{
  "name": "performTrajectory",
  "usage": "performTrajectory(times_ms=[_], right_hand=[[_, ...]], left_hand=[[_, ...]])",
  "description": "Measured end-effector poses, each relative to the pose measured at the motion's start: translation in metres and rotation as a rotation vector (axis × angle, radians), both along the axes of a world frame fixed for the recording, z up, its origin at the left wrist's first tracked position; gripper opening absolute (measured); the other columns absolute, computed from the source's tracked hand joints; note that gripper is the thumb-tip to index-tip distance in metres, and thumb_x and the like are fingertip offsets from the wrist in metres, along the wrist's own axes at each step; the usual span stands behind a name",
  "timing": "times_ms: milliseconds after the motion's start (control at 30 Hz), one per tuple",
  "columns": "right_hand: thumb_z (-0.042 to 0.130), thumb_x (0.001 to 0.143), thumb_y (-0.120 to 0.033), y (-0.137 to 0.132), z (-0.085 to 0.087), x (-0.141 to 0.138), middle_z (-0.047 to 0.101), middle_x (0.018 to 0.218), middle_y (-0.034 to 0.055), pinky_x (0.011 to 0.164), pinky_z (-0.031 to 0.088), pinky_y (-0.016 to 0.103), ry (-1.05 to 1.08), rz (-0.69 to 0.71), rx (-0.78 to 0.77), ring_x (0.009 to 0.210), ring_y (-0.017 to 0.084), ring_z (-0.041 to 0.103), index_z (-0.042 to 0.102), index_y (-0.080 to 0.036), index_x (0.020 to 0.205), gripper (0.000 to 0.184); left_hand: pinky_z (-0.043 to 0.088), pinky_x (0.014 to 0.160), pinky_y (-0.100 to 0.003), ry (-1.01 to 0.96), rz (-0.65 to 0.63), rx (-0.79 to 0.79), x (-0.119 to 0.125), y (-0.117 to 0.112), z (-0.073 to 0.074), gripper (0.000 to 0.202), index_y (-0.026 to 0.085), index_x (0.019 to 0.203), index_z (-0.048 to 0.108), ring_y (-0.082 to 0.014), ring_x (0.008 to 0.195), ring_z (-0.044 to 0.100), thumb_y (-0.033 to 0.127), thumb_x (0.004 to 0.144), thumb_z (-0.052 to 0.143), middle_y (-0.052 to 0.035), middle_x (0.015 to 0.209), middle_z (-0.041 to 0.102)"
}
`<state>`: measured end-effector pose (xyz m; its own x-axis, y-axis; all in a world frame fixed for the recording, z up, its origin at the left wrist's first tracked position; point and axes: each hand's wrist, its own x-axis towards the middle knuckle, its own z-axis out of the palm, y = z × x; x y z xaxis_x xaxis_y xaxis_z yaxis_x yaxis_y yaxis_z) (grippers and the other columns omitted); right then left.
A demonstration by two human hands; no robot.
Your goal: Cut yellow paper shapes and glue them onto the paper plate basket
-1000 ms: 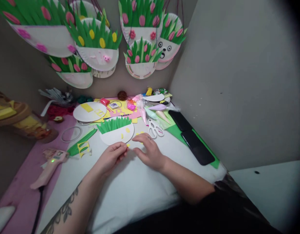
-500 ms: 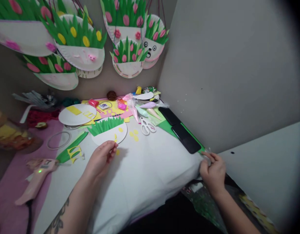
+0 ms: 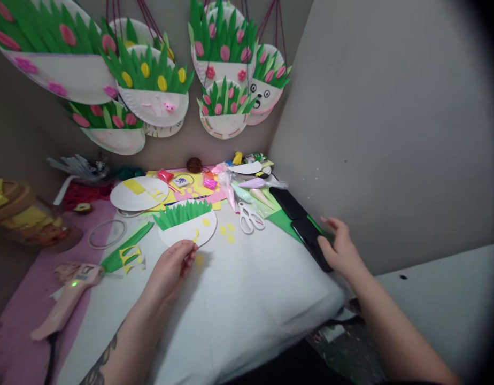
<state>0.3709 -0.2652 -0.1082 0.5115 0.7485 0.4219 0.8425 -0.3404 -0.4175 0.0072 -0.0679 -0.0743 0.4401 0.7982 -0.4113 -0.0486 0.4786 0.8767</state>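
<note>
Left hand (image 3: 172,269) at the near edge of the white plate (image 3: 176,232) with green fringe (image 3: 185,214), its grip narrow, contents indistinct; right hand (image 3: 342,250) beside the nearer black device (image 3: 307,240), its grip wide, contact uncertain; plate lies on the bench (image 3: 239,299), yellow ovals (image 3: 230,227) between it and the scissors (image 3: 249,213).

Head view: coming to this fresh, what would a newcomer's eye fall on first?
Probably the hanging paper plates across the top, with their green paper blades and pink or yellow flower shapes. Next, perhaps, the white plate with a green fringe on the table, just beyond the left hand. At the left edge, the pink glue gun stands out with its lit green light.
</note>
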Motion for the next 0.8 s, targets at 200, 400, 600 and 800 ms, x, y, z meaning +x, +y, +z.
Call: performTrajectory(times_ms=[200,400,600,800], right_hand=[[0.054,0.084,-0.04,0.105,0.02,0.013,0.047,0.126,0.0282,0.089,0.043,0.046,-0.122,-0.155,-0.535,0.11,0.04,0.055,0.025,-0.006,0.139,0.071],[0.059,0.081,-0.045,0.142,0.01,0.031,0.05,0.119,0.0323,0.083,0.043,0.046,-0.101,-0.202,-0.613,0.107,0.043,0.056,0.026,-0.004,0.137,0.077],[0.057,0.081,-0.049,0.152,0.007,0.036,0.059,0.113,0.0257,0.085,0.044,0.04,-0.047,-0.2,-0.644,0.105,0.036,0.059,0.028,-0.005,0.133,0.074],[0.059,0.074,-0.055,0.174,0.002,0.04,0.059,0.111,0.0276,0.087,0.042,0.044,-0.038,-0.256,-0.65,0.104,0.039,0.058,0.033,-0.003,0.126,0.078]], left_hand=[[0.026,0.043,-0.015,0.015,0.019,-0.009,-0.003,0.003,-0.004,0.032,0.015,0.074,0.058,-0.0052,0.052,0.036,0.045,0.072,0.067,0.0047,0.062,0.046],[0.026,0.043,-0.015,0.031,0.04,-0.037,-0.007,0.005,-0.006,0.032,0.015,0.074,0.058,-0.0049,0.052,0.036,0.046,0.073,0.066,0.0048,0.062,0.047],[0.026,0.043,-0.015,-0.015,0.037,-0.076,-0.005,0.005,-0.002,0.033,0.015,0.073,0.058,-0.005,0.052,0.037,0.046,0.072,0.068,0.0045,0.062,0.047],[0.026,0.043,-0.015,-0.017,0.041,-0.071,-0.004,0.005,-0.002,0.031,0.015,0.072,0.058,-0.0051,0.052,0.036,0.045,0.072,0.068,0.0047,0.061,0.046]])
